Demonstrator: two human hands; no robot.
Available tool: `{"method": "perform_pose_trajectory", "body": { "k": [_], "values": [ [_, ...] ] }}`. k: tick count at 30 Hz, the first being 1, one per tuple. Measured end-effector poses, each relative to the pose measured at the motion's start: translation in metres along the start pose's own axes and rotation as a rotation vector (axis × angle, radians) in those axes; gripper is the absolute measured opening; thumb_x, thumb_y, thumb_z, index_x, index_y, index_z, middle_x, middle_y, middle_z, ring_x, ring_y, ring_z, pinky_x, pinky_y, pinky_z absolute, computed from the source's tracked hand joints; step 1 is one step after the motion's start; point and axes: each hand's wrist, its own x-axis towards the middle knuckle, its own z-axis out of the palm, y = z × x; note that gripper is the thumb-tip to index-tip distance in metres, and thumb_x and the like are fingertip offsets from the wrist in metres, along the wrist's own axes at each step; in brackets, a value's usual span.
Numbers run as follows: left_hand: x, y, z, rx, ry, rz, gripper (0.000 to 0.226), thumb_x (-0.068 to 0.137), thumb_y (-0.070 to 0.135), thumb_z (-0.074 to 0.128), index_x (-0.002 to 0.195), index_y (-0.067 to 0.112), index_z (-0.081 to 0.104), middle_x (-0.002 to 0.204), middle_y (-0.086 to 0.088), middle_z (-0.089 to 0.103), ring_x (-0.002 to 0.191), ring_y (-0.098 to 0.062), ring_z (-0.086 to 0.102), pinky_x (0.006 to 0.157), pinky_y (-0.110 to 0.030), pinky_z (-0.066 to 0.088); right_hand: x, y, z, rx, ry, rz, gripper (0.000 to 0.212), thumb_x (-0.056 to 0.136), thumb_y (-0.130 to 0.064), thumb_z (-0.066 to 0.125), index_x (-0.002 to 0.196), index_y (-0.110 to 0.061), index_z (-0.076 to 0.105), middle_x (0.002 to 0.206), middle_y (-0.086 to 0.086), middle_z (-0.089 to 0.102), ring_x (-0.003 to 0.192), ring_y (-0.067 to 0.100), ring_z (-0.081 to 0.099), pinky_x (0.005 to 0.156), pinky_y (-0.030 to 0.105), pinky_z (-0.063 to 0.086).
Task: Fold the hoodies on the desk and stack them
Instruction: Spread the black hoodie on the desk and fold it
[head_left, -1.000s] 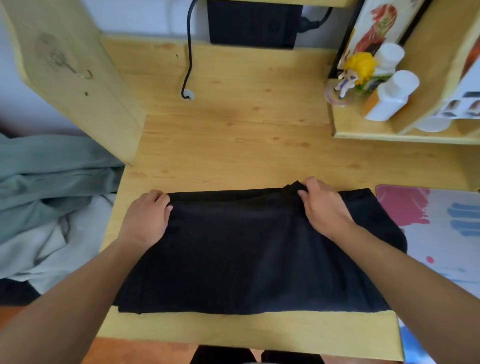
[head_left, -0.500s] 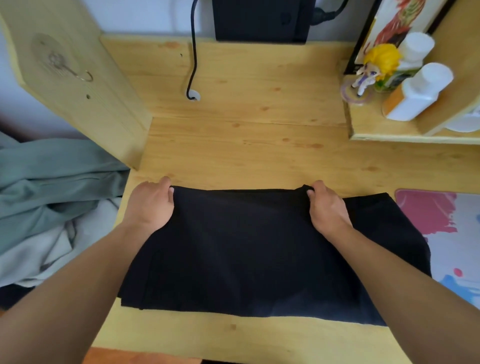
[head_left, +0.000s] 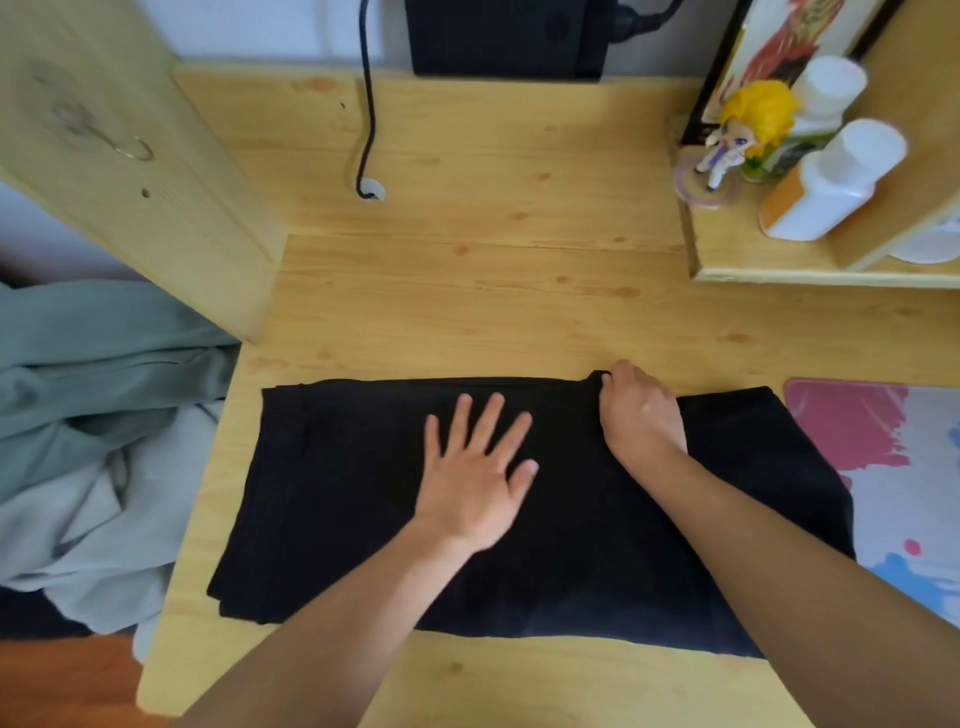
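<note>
A black hoodie (head_left: 332, 499) lies folded into a wide rectangle on the wooden desk (head_left: 467, 291), near its front edge. My left hand (head_left: 478, 473) lies flat on the middle of the cloth with fingers spread. My right hand (head_left: 639, 415) pinches the hoodie's far edge, right of centre, fingers curled over a small raised fold. Off the desk's left side lies a heap of green and light grey garments (head_left: 93, 415).
A wooden side panel (head_left: 130, 156) rises at the back left. A black cable (head_left: 368, 104) drops into a hole in the desk. A shelf (head_left: 779, 260) at the right holds white bottles and a figurine. A pink and blue mat (head_left: 893, 457) covers the desk's right side.
My left hand has let go of the hoodie's far left corner and moved right, opening flat on the middle of the cloth. My right hand keeps its hold on the far edge.
</note>
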Motion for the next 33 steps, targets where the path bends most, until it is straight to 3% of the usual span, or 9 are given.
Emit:
{"method": "perform_pose_trajectory", "body": {
  "k": [4, 7, 10, 13, 15, 18, 21, 26, 33],
  "values": [
    [0.026, -0.013, 0.008, 0.022, -0.056, -0.12, 0.066, 0.099, 0.07, 0.01, 0.156, 0.05, -0.017, 0.165, 0.011, -0.029, 0.151, -0.033, -0.031, 0.117, -0.071, -0.011, -0.039, -0.006, -0.024, -0.069, 0.137, -0.105, 0.041, 0.1, -0.026, 0.052, 0.138, -0.01, 0.049, 0.139, 0.016, 0.045, 0.13, 0.037, 0.042, 0.117, 0.057, 0.027],
    [0.025, -0.014, 0.007, 0.024, -0.086, -0.118, 0.066, 0.098, 0.072, 0.006, 0.155, 0.049, -0.021, 0.164, 0.01, -0.031, 0.15, -0.033, -0.033, 0.118, -0.071, -0.01, -0.081, 0.023, -0.036, -0.142, 0.005, -0.059, 0.054, 0.104, -0.042, 0.039, 0.154, -0.022, 0.032, 0.16, 0.01, 0.026, 0.151, 0.034, 0.017, 0.124, 0.053, 0.003],
    [0.026, -0.014, 0.007, 0.009, -0.106, -0.128, 0.066, 0.098, 0.072, 0.005, 0.153, 0.05, -0.023, 0.164, 0.011, -0.033, 0.149, -0.033, -0.034, 0.118, -0.071, -0.009, -0.092, 0.104, -0.041, -0.21, -0.144, 0.293, 0.07, 0.099, -0.064, 0.009, 0.159, -0.029, 0.02, 0.166, 0.007, 0.018, 0.152, 0.034, 0.011, 0.123, 0.057, 0.01],
    [0.029, -0.009, 0.003, 0.0, -0.15, -0.151, 0.066, 0.098, 0.071, 0.005, 0.154, 0.05, -0.021, 0.164, 0.01, -0.033, 0.15, -0.033, -0.033, 0.118, -0.072, -0.008, -0.085, 0.148, -0.048, -0.178, -0.29, 0.409, 0.082, 0.092, -0.073, 0.001, 0.16, -0.029, 0.009, 0.168, 0.005, 0.009, 0.153, 0.031, 0.005, 0.123, 0.055, 0.01],
    [0.025, 0.001, -0.005, -0.004, -0.134, -0.185, 0.066, 0.101, 0.066, 0.009, 0.159, 0.045, -0.013, 0.167, 0.005, -0.027, 0.152, -0.037, -0.027, 0.119, -0.071, -0.005, -0.083, 0.137, -0.057, -0.175, -0.207, 0.367, 0.075, 0.098, -0.065, 0.008, 0.161, -0.025, 0.013, 0.167, 0.012, 0.01, 0.153, 0.036, 0.004, 0.123, 0.056, 0.009],
    [-0.009, 0.04, -0.018, 0.012, 0.115, -0.081, 0.064, 0.104, 0.057, 0.022, 0.163, 0.037, 0.006, 0.172, -0.006, -0.005, 0.156, -0.039, -0.011, 0.122, -0.067, -0.001, -0.099, 0.095, -0.066, -0.159, -0.003, 0.157, 0.064, 0.103, -0.051, 0.026, 0.159, -0.021, 0.023, 0.165, 0.016, 0.016, 0.153, 0.038, 0.006, 0.124, 0.054, 0.009],
    [-0.053, 0.077, 0.004, 0.006, 0.12, 0.082, 0.062, 0.105, 0.059, 0.022, 0.162, 0.038, 0.011, 0.172, -0.005, 0.003, 0.157, -0.036, -0.004, 0.123, -0.064, 0.001, -0.117, 0.073, -0.044, -0.214, -0.119, -0.038, 0.064, 0.104, -0.056, 0.023, 0.16, -0.026, 0.015, 0.168, 0.009, 0.007, 0.155, 0.033, -0.003, 0.124, 0.054, 0.007],
    [-0.049, 0.068, 0.037, 0.009, 0.034, -0.056, 0.065, 0.103, 0.063, 0.015, 0.162, 0.037, 0.016, 0.171, -0.004, 0.01, 0.158, -0.033, 0.003, 0.125, -0.06, 0.007, -0.104, 0.105, -0.025, -0.26, -0.258, 0.011, 0.07, 0.099, -0.066, 0.004, 0.16, -0.033, 0.006, 0.169, 0.001, -0.005, 0.154, 0.027, -0.012, 0.125, 0.05, 0.003],
    [-0.066, 0.037, 0.038, 0.033, 0.037, -0.237, 0.066, 0.102, 0.067, 0.017, 0.162, 0.04, 0.009, 0.171, -0.005, 0.011, 0.157, -0.037, 0.002, 0.123, -0.065, 0.006, -0.129, 0.047, -0.042, -0.162, -0.165, 0.053, 0.06, 0.105, -0.048, 0.024, 0.16, -0.025, 0.018, 0.167, 0.012, 0.008, 0.154, 0.034, -0.002, 0.124, 0.056, 0.008]
  ]
}}
